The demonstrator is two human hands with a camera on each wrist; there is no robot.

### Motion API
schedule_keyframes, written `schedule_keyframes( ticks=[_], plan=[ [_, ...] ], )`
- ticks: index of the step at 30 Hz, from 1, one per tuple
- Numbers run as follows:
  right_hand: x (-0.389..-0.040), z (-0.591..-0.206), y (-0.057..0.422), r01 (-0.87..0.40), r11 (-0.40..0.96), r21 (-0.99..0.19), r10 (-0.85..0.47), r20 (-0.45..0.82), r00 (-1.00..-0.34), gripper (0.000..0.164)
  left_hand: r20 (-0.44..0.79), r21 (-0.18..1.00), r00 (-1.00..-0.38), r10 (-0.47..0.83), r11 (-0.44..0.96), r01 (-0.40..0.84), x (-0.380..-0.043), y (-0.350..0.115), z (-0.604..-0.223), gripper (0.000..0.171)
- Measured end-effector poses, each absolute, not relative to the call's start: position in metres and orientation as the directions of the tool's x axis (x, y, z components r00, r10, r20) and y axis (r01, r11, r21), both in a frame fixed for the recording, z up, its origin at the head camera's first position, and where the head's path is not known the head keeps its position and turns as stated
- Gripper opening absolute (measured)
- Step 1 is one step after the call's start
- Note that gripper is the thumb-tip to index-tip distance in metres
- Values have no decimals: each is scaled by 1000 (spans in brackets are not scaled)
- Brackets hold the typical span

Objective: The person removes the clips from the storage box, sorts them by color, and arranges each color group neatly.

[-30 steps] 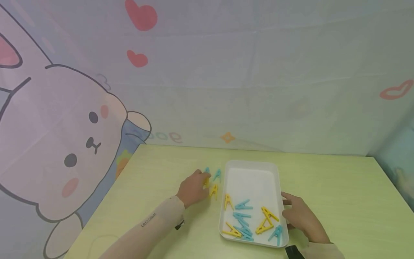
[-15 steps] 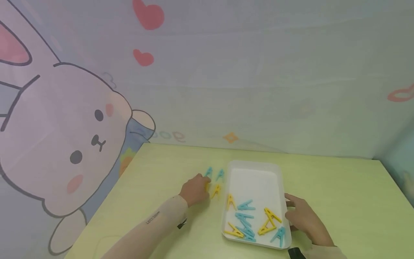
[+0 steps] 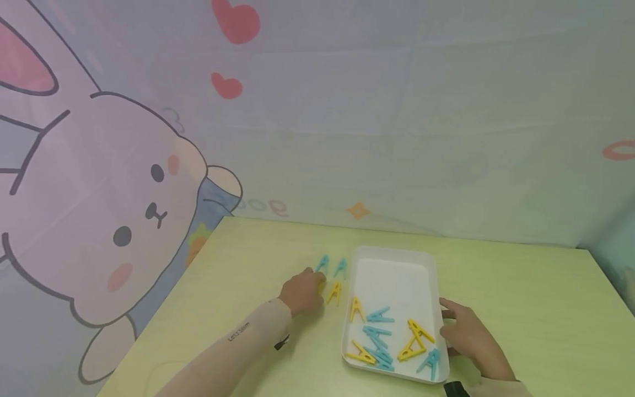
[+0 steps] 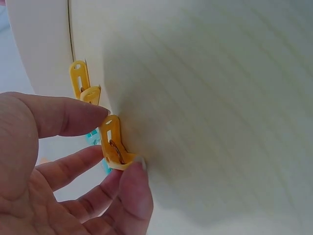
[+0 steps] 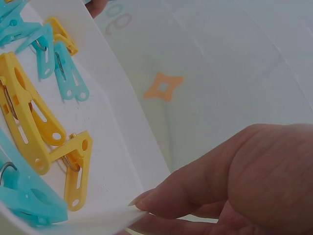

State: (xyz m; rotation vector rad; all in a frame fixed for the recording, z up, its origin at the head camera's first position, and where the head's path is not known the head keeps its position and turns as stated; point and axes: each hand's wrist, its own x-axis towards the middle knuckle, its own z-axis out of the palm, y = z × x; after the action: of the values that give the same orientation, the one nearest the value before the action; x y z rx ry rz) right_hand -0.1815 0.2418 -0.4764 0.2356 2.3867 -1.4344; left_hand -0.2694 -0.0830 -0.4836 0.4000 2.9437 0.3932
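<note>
My left hand (image 3: 301, 292) is at the table left of the white tray (image 3: 392, 281). Its thumb and a fingertip pinch a yellow clothespin (image 4: 111, 142) at its two ends, as the left wrist view shows; the head view mostly hides that clothespin. Near the fingers lie another yellow clothespin (image 3: 334, 293) and two blue clothespins, one farther left (image 3: 322, 263) and one closer to the tray (image 3: 340, 267). My right hand (image 3: 468, 336) holds the tray's right rim, thumb at the edge (image 5: 142, 203) and other fingers lower on the outside.
Inside the tray, several blue clothespins (image 3: 380, 315) and yellow clothespins (image 3: 410, 350) are scattered over the near half. The pale yellow-green table (image 3: 526, 298) ends at a cloth backdrop (image 3: 446, 110) printed with a rabbit and hearts.
The head view has turned slightly left. My left hand has drawn back a little, uncovering more of the farther-left blue clothespin. My right hand stays at the tray.
</note>
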Motion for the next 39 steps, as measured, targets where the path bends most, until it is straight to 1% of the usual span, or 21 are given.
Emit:
schedule_keyframes(
  ticks=[9, 15, 21, 24, 29, 33, 39],
  plan=[
    [-179, -477, 242, 312, 481, -820, -33, -372, -928, 66, -68, 253, -961, 267, 937, 242, -271, -81, -487, 55],
    [-179, -479, 242, 312, 464, -829, -40, -372, -927, 66, -41, 237, -965, 259, 941, 242, -268, -78, -480, 56],
    [-178, -476, 240, 301, 450, -841, -49, -360, -932, 65, 36, 317, -959, 283, 906, 279, -259, -64, -466, 51],
    [-177, -476, 240, 297, 444, -846, -55, -356, -933, 65, 52, 359, -953, 299, 885, 297, -253, -53, -461, 53],
    [-178, -478, 241, 290, 442, -849, -65, -353, -933, 65, 88, 371, -937, 337, 862, 345, -242, -32, -449, 50],
    [-179, -480, 243, 294, 437, -850, -61, -355, -933, 65, 99, 337, -918, 383, 856, 393, -233, -15, -440, 44],
    [-180, -482, 244, 293, 443, -847, -60, -354, -933, 65, 38, 251, -908, 417, 876, 413, -226, 5, -439, 41]
  ],
)
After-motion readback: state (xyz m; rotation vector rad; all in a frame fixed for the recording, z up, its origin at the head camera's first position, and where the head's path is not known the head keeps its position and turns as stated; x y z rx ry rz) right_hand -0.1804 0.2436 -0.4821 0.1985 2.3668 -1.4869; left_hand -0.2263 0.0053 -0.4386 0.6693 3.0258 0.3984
